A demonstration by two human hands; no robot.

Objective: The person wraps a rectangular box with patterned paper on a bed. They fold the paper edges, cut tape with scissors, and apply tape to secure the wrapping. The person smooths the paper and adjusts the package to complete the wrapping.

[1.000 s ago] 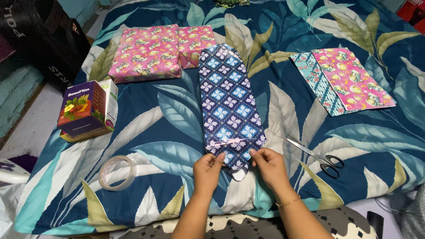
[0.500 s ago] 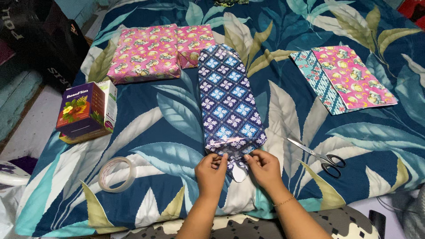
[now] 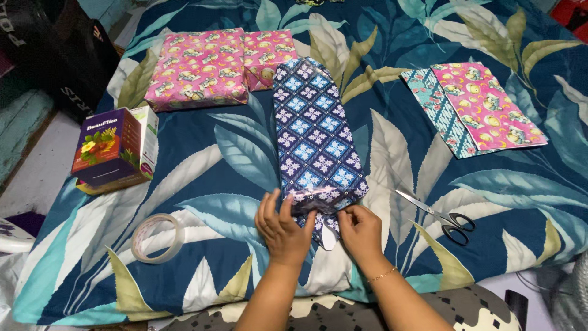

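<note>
Just beyond both hands, long blue-patterned parcel [image 3: 315, 138], left hand [image 3: 283, 228] fingers spread flat, right hand [image 3: 360, 232] fingers pinching its near end

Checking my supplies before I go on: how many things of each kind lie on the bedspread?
Wrapped parcels: 3, two pink, one blue diamond-patterned
Folded wrapping sheets: 2
Purple carton: 1
Clear tape roll: 1
Black-handled scissors: 1
Total: 8

Evenly and fairly brightly lit from above, with soft short shadows under the left hand [image 3: 283, 227] and right hand [image 3: 360, 232], a pale glare streak on the glossy blue patterned wrapped parcel [image 3: 315, 141] near its lower end, dim corners at the upper left, and mostly sharp focus throughout.
</note>
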